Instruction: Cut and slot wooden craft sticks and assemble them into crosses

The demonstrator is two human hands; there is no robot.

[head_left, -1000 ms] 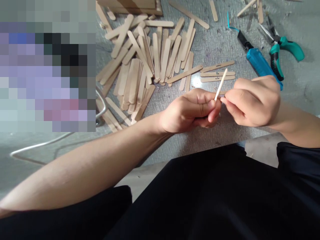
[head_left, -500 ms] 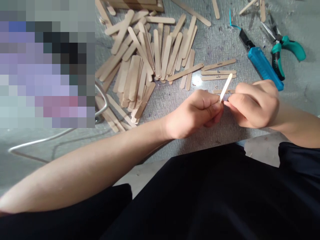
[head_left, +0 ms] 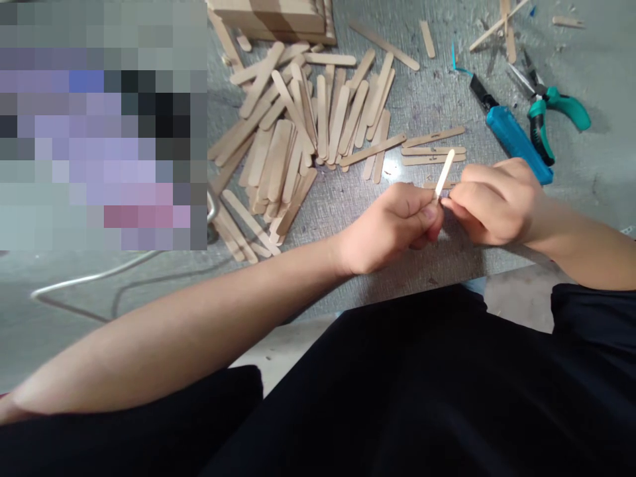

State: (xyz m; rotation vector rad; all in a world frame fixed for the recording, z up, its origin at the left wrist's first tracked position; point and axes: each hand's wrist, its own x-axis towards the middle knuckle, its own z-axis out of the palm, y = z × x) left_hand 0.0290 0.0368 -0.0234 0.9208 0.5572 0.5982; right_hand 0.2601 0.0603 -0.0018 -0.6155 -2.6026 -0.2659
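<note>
My left hand [head_left: 397, 225] is closed, pinching a wooden craft stick [head_left: 445, 173] between thumb and fingers. The stick tilts upward, its lower end hidden in the grip. Close beside it, almost touching, my right hand [head_left: 497, 202] is curled with the fingertips together at the stick's lower part. Whatever those fingers hold is too small or too hidden to name. Just beyond the hands lie several craft sticks with small dark marks [head_left: 433, 159], one of them partly covered by the right hand.
A large loose pile of craft sticks [head_left: 283, 156] spreads left of centre. To the right lie a blue-handled cutter [head_left: 519, 142] and green-handled pliers [head_left: 539, 106]. A wooden stacked piece [head_left: 278, 20] stands at the back. A bent white wire or cable [head_left: 99, 273] crosses the left side.
The camera view has shifted slightly, showing more of the table's far side. Both hands keep nearly the same pose, and the craft stick stays in my left hand.
</note>
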